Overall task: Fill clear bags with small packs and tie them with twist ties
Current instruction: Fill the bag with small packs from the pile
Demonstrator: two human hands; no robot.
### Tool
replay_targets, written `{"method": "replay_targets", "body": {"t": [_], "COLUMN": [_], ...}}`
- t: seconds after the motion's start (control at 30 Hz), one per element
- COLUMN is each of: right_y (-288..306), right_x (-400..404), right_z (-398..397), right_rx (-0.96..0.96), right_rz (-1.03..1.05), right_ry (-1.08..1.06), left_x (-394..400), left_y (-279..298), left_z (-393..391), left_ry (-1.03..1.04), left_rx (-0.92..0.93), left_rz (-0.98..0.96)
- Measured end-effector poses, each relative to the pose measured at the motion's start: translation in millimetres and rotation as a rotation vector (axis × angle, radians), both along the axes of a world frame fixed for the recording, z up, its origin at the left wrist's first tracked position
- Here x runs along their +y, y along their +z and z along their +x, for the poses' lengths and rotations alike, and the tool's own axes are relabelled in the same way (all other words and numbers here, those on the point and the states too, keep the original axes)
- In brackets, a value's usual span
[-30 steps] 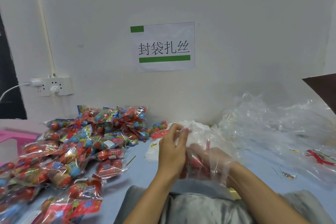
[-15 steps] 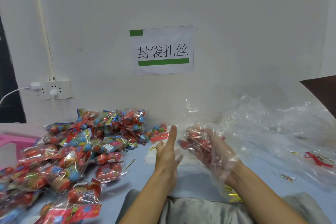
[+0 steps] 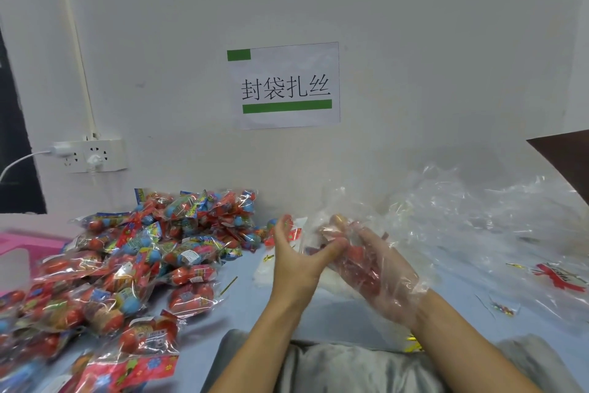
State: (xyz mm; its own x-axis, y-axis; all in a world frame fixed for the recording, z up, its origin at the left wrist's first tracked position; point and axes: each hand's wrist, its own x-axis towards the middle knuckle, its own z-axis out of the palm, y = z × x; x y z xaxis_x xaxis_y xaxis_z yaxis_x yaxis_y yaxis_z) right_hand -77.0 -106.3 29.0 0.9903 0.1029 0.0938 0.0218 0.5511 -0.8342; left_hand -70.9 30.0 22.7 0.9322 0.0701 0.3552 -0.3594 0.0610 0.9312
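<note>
Half a second ago the left hand point(image 3: 294, 260) stood apart from the clear bag point(image 3: 360, 252) with its fingers straight; now its thumb reaches across and touches the film beside the right hand point(image 3: 381, 278). That suggests the filling of this bag is nearly done and gathering the mouth comes next. The left hand is spread wide and grips nothing, only the thumb tip touching. The right hand sits inside the bag, wrist-deep in film, its fingers loosely cupped under the red small packs point(image 3: 357, 262); whether they actually clamp them I cannot tell. Left of the bag, on the table point(image 3: 242, 303), lies a loose twist tie point(image 3: 229, 285), then the heap of filled bags point(image 3: 134, 262). Right of the bag spreads the pile of empty bags point(image 3: 471, 220).
</note>
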Motion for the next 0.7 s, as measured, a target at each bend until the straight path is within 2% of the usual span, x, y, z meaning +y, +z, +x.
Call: {"method": "replay_targets", "body": {"t": [0.1, 0.13, 0.2, 0.27, 0.37, 0.43, 0.5, 0.6, 0.7], "right_y": [1.5, 0.7, 1.3, -4.3, -7.7, -8.2, -8.7, -10.2, -13.4], "right_x": [1.9, 2.3, 4.4, 4.9, 7.7, 9.7, 10.2, 5.4, 0.2], "right_z": [-0.3, 0.2, 0.3, 6.3, 6.0, 5.0, 3.7, -1.0, 1.6], "right_rx": [-0.008, -0.015, 0.018, 0.085, 0.095, 0.102, 0.105, 0.186, 0.242], "right_rz": [-0.104, -0.130, -0.182, -0.251, -0.236, -0.139, -0.225, -0.435, -0.422], "right_ry": [0.060, 0.069, 0.036, -0.023, -0.031, 0.011, 0.002, 0.127, 0.036], "left_x": [13.3, 17.2, 20.6, 16.2, 6.6, 5.1, 4.0, -0.6, -2.6], "left_y": [10.9, 12.7, 15.7, 14.3, 6.1, 3.4, 6.1, 14.8, 18.7], "left_z": [-1.4, -0.2, 1.7, 3.6, 5.9, 5.5, 2.6, -5.0, -9.6], "left_ry": [0.204, 0.293, 0.417, 0.403, 0.274, 0.226, 0.234, 0.270, 0.337], "left_rx": [-0.213, -0.321, -0.552, -0.707, -0.674, -0.614, -0.610, -0.650, -0.728], "left_rz": [0.090, 0.164, 0.431, 0.711, 0.895, 0.848, 0.751, 0.580, 0.534]}}
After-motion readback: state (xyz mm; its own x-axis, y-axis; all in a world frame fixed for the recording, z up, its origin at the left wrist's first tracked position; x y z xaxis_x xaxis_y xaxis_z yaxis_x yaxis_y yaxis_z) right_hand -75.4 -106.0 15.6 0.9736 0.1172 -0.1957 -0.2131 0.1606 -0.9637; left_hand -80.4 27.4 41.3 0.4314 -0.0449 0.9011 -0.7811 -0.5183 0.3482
